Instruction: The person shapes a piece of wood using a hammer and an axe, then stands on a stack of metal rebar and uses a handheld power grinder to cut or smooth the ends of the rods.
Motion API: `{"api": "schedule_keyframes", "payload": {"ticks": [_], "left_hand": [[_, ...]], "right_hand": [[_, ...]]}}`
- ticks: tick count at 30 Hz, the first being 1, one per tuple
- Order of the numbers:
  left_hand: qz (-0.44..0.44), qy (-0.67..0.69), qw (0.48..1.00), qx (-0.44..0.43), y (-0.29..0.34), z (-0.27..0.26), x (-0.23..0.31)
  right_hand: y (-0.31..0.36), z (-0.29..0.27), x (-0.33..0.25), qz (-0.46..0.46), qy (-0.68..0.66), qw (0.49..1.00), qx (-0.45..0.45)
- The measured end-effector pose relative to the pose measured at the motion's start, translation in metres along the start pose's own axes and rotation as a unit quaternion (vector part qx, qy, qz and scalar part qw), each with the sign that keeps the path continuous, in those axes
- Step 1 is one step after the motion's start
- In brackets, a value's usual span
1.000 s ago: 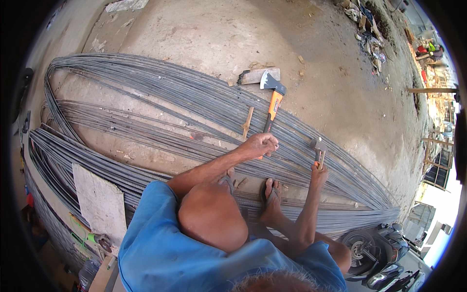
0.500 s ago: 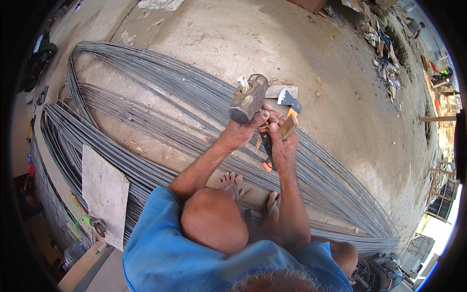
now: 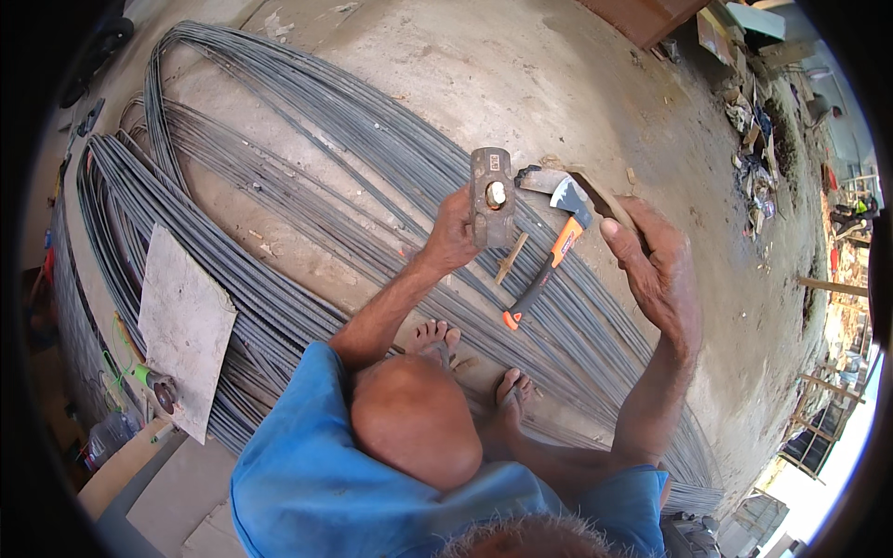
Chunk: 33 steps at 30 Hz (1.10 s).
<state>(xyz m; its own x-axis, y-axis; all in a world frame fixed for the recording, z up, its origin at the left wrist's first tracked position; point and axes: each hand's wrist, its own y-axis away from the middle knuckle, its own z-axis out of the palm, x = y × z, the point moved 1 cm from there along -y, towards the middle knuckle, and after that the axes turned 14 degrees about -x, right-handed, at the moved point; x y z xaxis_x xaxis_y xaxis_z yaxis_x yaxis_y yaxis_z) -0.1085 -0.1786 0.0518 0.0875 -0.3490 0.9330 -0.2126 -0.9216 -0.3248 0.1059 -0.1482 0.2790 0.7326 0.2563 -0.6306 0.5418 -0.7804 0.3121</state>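
Note:
My left hand (image 3: 453, 232) grips a sledgehammer just behind its heavy dark head (image 3: 481, 191); the handle beneath is hidden. A pale stub shows in the eye of the head, which faces up at me. My right hand (image 3: 656, 265) is apart from it, the fingers around a flat piece of wood (image 3: 603, 200) and the thumb on its near side. Between the hands a small axe (image 3: 549, 265) with an orange and black handle lies across the steel bars, its blade pointing away. A thin wood sliver (image 3: 511, 259) lies next to the axe.
Long bundles of steel reinforcing bars (image 3: 307, 102) loop across the concrete floor around my feet. At the left, a pale board (image 3: 186, 325) lies on them beside a green power tool (image 3: 153, 386). A grey block (image 3: 542, 180) sits beyond the axe; rubbish (image 3: 755, 158) lines the far right.
My right hand has moved right, away from the hammer, carrying the piece of wood. The hammer head has turned so its eye faces up. The axe stays on the bars.

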Motion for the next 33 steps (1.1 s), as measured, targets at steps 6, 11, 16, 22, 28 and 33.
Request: {"api": "schedule_keyframes", "payload": {"ticks": [6,11,16,22,28,33], "left_hand": [[-0.064,0.140,0.988,0.016,0.027,0.016,-0.005],[-0.046,0.020,0.999,0.000,0.031,0.019,0.007],[-0.011,-0.018,1.000,0.001,0.044,0.024,0.004],[-0.026,0.015,0.999,-0.012,0.051,0.035,0.010],[-0.010,-0.022,0.999,-0.037,0.049,0.041,0.010],[0.017,-0.082,0.993,-0.085,0.056,0.042,0.010]], "right_hand": [[0.003,-0.001,-0.023,0.016,0.079,0.991,-0.109],[0.006,0.008,-0.018,-0.044,0.108,0.987,-0.107],[0.016,0.017,-0.018,-0.028,0.146,0.977,-0.152],[0.028,0.026,-0.018,-0.053,0.169,0.970,-0.166],[0.031,0.031,-0.022,-0.053,0.210,0.959,-0.184],[0.033,0.038,-0.027,-0.039,0.267,0.933,-0.236]]}}
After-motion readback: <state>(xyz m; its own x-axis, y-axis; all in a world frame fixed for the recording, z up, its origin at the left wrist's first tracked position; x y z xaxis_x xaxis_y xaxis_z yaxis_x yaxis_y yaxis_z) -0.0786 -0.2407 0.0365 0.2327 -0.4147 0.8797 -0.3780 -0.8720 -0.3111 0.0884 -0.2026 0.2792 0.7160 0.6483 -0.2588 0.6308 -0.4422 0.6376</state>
